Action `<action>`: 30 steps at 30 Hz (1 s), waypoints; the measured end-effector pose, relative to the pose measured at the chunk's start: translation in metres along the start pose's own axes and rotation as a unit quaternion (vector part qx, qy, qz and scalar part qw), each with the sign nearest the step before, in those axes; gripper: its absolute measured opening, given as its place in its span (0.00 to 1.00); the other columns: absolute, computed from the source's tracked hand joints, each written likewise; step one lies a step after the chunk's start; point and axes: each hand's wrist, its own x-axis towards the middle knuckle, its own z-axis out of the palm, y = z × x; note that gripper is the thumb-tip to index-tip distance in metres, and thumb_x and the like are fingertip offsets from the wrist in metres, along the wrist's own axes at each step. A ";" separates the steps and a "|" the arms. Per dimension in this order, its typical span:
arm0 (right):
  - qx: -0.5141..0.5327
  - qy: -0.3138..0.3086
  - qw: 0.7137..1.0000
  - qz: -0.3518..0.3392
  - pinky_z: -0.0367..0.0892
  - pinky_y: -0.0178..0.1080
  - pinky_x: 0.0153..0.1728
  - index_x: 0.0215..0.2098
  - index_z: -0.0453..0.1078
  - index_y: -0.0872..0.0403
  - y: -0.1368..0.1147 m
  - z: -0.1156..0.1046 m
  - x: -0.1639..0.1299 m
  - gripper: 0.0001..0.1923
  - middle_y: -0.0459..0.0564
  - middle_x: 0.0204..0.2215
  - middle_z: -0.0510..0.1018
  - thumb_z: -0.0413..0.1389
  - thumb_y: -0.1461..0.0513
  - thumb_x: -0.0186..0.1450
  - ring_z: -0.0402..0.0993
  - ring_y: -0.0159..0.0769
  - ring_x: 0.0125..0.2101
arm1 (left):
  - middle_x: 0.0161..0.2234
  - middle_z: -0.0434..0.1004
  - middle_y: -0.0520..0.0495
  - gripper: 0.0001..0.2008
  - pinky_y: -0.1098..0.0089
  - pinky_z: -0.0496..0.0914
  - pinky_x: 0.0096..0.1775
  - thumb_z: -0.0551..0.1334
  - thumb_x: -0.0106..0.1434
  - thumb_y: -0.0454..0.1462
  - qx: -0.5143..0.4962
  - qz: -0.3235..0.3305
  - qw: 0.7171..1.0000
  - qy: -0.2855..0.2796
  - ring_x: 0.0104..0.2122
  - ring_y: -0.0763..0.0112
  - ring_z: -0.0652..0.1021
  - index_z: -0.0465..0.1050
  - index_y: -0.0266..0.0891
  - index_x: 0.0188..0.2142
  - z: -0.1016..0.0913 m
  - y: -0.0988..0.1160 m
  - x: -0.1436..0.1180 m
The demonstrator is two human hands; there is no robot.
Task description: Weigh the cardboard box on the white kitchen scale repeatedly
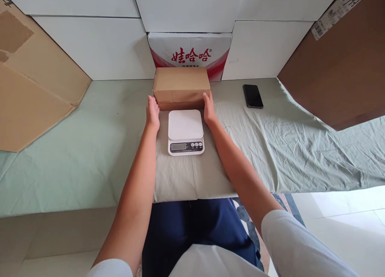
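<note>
A closed brown cardboard box [182, 80] sits on the cloth-covered table, just behind a white digital kitchen scale [185, 124]. My left hand [152, 112] presses against the box's left front corner, its fingers partly hidden along the side. Opposite it, my right hand [209, 108] grips the right front corner, thumb on the front face and the other fingers around the side. Between my wrists, the scale's plate is bare, and its small display and buttons face me. The display looks blank.
A black phone [253, 96] lies on the green cloth [90, 156] to the right. Large cardboard panels [36, 84] stand at left and right. White boards and a white-and-red carton [192, 48] form the back. The table's front edge is close to my body.
</note>
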 end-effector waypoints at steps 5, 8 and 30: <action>0.034 0.000 0.999 -0.005 0.52 0.52 0.76 0.66 0.59 0.44 -0.012 0.003 0.006 0.43 0.46 0.69 0.66 0.50 0.33 0.59 0.59 0.44 0.71 | 0.70 0.64 0.37 0.50 0.52 0.53 0.72 0.53 0.52 0.75 0.011 0.040 0.999 -0.009 0.73 0.51 0.60 0.72 0.43 0.59 0.001 0.024 -0.001; 0.033 -0.038 0.998 -0.040 0.53 0.52 0.76 0.66 0.59 0.42 -0.043 0.000 0.000 0.42 0.43 0.69 0.66 0.50 0.33 0.60 0.57 0.46 0.73 | 0.69 0.66 0.41 0.45 0.52 0.53 0.72 0.51 0.57 0.72 0.015 0.094 0.994 -0.047 0.73 0.52 0.61 0.72 0.46 0.60 -0.003 0.052 -0.020; 0.003 -0.052 0.998 -0.018 0.51 0.56 0.76 0.71 0.51 0.36 -0.076 -0.032 -0.132 0.37 0.42 0.70 0.64 0.52 0.45 0.66 0.53 0.47 0.73 | 0.69 0.67 0.44 0.38 0.53 0.56 0.71 0.50 0.65 0.65 0.019 0.123 0.992 -0.035 0.73 0.51 0.61 0.69 0.49 0.65 0.004 0.060 -0.160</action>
